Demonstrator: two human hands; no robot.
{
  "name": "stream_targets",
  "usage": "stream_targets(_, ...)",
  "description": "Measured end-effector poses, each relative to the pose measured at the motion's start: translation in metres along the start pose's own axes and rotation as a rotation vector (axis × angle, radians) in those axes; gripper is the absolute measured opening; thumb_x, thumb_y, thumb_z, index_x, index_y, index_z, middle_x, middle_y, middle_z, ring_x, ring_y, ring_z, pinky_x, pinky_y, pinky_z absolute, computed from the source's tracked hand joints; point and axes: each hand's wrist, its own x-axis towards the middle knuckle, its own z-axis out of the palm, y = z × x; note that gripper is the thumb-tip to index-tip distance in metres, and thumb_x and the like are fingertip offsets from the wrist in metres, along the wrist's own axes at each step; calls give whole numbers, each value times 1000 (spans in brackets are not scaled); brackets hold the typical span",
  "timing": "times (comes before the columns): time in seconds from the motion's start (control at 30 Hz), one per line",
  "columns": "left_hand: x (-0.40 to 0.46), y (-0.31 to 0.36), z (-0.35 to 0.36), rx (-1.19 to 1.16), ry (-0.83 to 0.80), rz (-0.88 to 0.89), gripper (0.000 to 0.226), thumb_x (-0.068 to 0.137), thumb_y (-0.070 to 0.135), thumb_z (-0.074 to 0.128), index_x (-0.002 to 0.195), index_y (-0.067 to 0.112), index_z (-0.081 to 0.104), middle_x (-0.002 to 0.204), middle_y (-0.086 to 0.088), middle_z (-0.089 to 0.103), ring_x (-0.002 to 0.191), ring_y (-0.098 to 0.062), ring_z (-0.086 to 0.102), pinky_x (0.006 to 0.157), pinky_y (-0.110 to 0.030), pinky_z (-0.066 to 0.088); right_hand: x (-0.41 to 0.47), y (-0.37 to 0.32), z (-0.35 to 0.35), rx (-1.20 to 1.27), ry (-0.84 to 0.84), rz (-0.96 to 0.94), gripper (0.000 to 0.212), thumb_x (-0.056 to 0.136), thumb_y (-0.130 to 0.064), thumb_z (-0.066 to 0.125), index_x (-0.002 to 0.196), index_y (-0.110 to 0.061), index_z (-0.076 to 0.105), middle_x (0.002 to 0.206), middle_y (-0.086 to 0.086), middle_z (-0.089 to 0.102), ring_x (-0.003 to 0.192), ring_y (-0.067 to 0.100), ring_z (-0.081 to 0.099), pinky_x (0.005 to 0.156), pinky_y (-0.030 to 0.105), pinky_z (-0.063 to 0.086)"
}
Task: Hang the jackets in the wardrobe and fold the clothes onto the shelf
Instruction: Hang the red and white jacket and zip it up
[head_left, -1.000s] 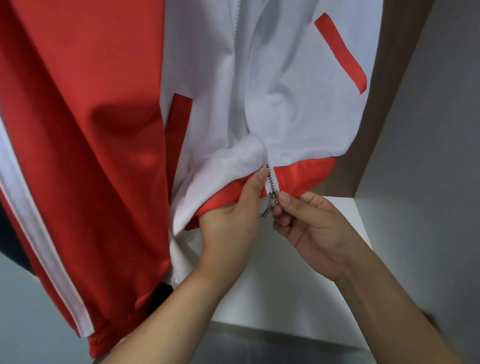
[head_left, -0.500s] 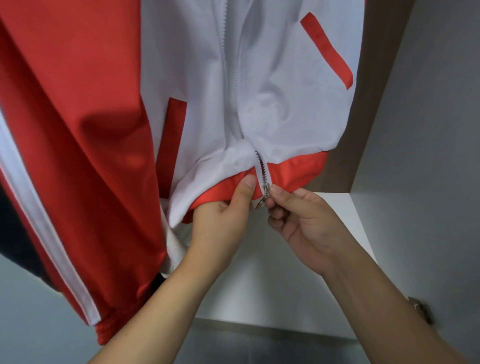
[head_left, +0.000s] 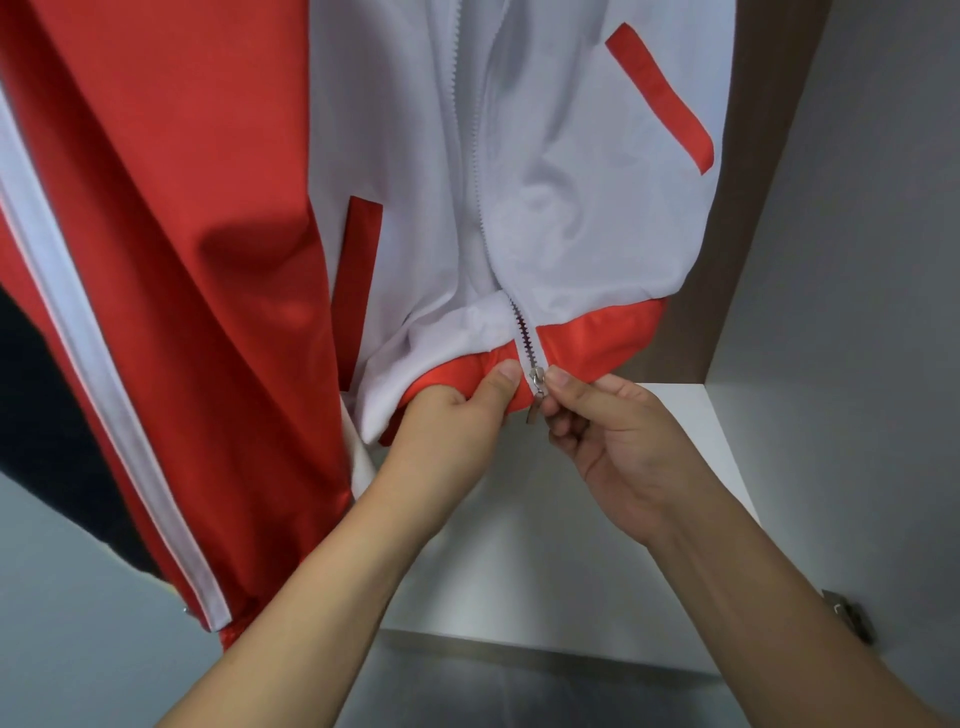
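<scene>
Metal zipper pull (head_left: 535, 395) sits pinched between thumb and forefinger of the right hand (head_left: 618, 441). Just beside it, the left hand (head_left: 457, 436) grips the red hem (head_left: 597, 338), thumb pressed on the fabric. Above both hands hangs the white and red jacket (head_left: 545, 156) inside the wardrobe; below them lies a white shelf (head_left: 519, 545).

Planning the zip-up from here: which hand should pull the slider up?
Right, probably. The right hand already pinches the zipper slider at the bottom of the white jacket, while the left hand grips the red hem beside it, well placed to hold it taut.
</scene>
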Motion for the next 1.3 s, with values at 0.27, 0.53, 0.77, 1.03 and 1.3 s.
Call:
stream_targets(0.27, -15, 39, -33, 815, -221, 85, 56, 92, 54, 55, 64, 6, 63, 44, 1, 53, 42, -14, 50, 43, -22, 39, 5, -8, -13, -93, 60, 0, 25, 70, -31, 74, 51, -21, 60, 62, -2, 51, 54, 7, 38, 60, 23, 30)
stream_targets(0.53, -14, 30, -13, 723, -66, 491, 27, 77, 52, 69, 75, 27, 57, 64, 15, 60, 66, -4, 55, 70, -33, 50, 11, -9, -22, -125, -13, -9, 27, 73, -30, 77, 65, -17, 55, 64, 0, 42, 59, 9, 36, 66, 28, 31)
stream_targets(0.77, -2, 11, -4, 658, -78, 471, 14, 79, 40, 70, 75, 28, 64, 66, 17, 63, 66, -6, 58, 70, -35, 52, 13, -18, -32, -307, -14, -46, 16, 75, -34, 67, 74, -19, 60, 69, -3, 45, 63, 10, 37, 67, 31, 28)
stream_targets(1.03, -3, 2, 3, 689, -49, 460, 24, 74, 49, 67, 74, 28, 54, 69, 16, 61, 71, -7, 58, 66, -30, 48, 13, -15, -29, -393, -1, -65, 34, 74, -41, 67, 70, -11, 51, 64, 1, 37, 63, 11, 35, 70, 32, 29)
stream_targets(1.3, 1, 2, -2, 814, -154, 510, 27, 94, 36, 53, 69, 23, 51, 64, 8, 58, 66, -17, 54, 64, -35, 45, 10, -19, -31, -396, -14, -94, 65, 78, -46, 73, 71, 12, 45, 71, 10, 33, 65, 15, 32, 72, 31, 29)
